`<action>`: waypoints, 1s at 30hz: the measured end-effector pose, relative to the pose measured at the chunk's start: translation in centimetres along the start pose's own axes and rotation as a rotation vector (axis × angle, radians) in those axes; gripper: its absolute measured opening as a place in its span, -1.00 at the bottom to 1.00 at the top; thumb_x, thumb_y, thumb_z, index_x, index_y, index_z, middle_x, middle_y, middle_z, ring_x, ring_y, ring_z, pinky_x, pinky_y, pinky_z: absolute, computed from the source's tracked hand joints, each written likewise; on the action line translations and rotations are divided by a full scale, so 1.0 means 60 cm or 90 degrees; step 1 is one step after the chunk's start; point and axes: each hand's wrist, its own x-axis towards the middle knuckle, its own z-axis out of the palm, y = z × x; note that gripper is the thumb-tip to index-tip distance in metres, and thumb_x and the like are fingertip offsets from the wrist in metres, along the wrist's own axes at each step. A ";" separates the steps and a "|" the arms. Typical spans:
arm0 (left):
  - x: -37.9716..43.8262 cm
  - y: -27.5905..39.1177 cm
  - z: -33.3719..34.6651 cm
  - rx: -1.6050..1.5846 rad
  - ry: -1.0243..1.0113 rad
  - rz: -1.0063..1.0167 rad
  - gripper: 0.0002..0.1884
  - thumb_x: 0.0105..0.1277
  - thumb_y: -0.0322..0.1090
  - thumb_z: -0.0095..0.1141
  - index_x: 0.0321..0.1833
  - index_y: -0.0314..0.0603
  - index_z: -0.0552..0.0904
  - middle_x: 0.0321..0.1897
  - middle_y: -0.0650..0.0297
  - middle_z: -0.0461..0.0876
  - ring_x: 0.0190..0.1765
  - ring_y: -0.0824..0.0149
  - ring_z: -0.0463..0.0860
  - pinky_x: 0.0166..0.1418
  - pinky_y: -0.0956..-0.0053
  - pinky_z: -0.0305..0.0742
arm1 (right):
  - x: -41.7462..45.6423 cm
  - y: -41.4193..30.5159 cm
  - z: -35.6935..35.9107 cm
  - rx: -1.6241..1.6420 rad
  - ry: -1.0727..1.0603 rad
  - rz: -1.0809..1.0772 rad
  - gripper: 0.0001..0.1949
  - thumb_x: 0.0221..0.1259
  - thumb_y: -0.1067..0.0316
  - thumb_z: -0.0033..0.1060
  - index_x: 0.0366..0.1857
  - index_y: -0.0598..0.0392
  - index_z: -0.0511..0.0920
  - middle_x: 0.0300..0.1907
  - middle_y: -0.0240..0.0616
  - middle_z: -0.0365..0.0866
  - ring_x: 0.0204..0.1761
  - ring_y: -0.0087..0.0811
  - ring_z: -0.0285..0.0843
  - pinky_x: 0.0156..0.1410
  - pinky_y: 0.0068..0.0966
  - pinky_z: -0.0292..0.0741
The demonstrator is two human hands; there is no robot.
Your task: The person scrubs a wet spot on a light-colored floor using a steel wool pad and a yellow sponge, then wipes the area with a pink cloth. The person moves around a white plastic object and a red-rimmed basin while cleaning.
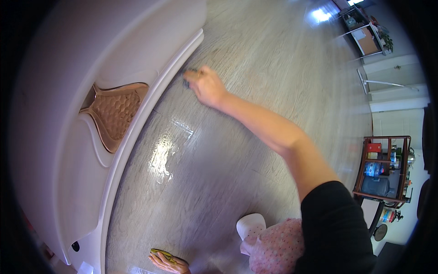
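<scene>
My right hand (207,84) reaches out over the grey wood-look floor (273,82), close to the base edge of a curved white furniture piece (133,150). Its fingers are closed on a small dark scrubbing pad (187,83), mostly covered and blurred, so its material is unclear. At the bottom of the picture, my left hand (167,263) lies over a yellow-green cloth or sponge (160,252) on the floor. Between the hands, a wet patch (160,156) glistens beside the furniture base.
A copper-coloured dimpled panel (118,111) is set into the white furniture. A white shoe (251,226) and pink dotted fabric (277,246) are near my right arm. Along the right stand a brown-framed shelf (381,166) with water jugs, a floor mop (364,82) and a metal rack (366,37).
</scene>
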 end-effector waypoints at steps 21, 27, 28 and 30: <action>-0.009 -0.010 0.009 -0.014 0.002 -0.002 -0.36 0.60 0.14 -0.42 0.52 -0.12 0.34 0.56 -0.12 0.23 0.60 -0.26 0.16 0.58 -0.30 0.03 | 0.041 -0.059 -0.043 -0.331 -0.111 0.035 -0.77 0.27 0.47 0.20 -0.02 0.07 0.68 -0.02 -0.30 0.77 0.08 -0.27 0.53 0.08 -0.26 0.55; -0.015 -0.019 0.001 0.007 -0.005 -0.015 -0.38 0.60 0.11 -0.42 0.51 -0.13 0.35 0.56 -0.11 0.24 0.60 -0.26 0.16 0.59 -0.29 0.01 | -0.124 -0.147 -0.044 -0.006 -0.047 -0.199 -0.73 0.26 0.39 0.30 0.04 -0.03 0.69 -0.17 -0.25 0.79 -0.13 -0.30 0.54 -0.04 -0.29 0.56; -0.012 -0.016 0.002 0.004 -0.001 -0.013 -0.37 0.61 0.12 -0.41 0.52 -0.13 0.35 0.56 -0.12 0.24 0.60 -0.25 0.16 0.59 -0.28 0.02 | -0.112 -0.117 -0.054 -0.013 -0.100 -0.180 -0.72 0.27 0.40 0.27 0.05 -0.04 0.69 -0.14 -0.24 0.79 -0.10 -0.27 0.54 -0.01 -0.29 0.55; -0.011 -0.009 0.001 0.004 0.001 -0.013 -0.36 0.61 0.14 -0.41 0.53 -0.14 0.34 0.56 -0.11 0.24 0.59 -0.24 0.17 0.59 -0.26 0.04 | -0.053 -0.067 -0.084 -0.117 -0.068 -0.043 -0.73 0.30 0.36 0.24 0.06 -0.04 0.68 -0.22 -0.26 0.80 -0.11 -0.26 0.55 0.00 -0.31 0.53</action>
